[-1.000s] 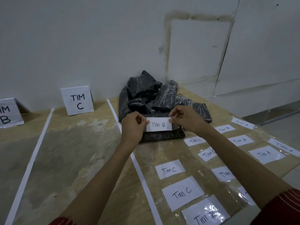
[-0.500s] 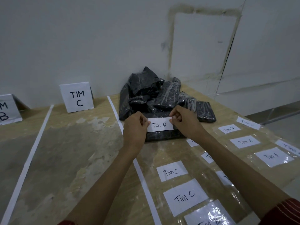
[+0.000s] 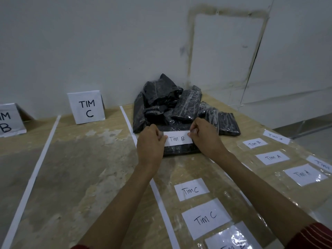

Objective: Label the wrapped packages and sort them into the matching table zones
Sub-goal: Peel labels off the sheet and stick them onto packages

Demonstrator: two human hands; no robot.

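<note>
Little has moved: left hand and right hand still pinch both ends of the Tim B label over the front package.

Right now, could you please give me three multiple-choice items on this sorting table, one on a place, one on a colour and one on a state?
1. Where does the TIM C sign stand?
A) by the wall, left of the pile of wrapped packages
B) on top of the pile
C) among the loose labels
2. What colour is the packages' wrapping?
A) white
B) black
C) red
3. How is the Tim B label held?
A) lying loose, untouched
B) by one hand alone
C) pinched at its ends by the left hand and the right hand, over the front package

Answers: 1 A, it stands at the wall, left of the pile. 2 B, all the wrapping is black. 3 C, both hands pinch the label's ends.
</note>
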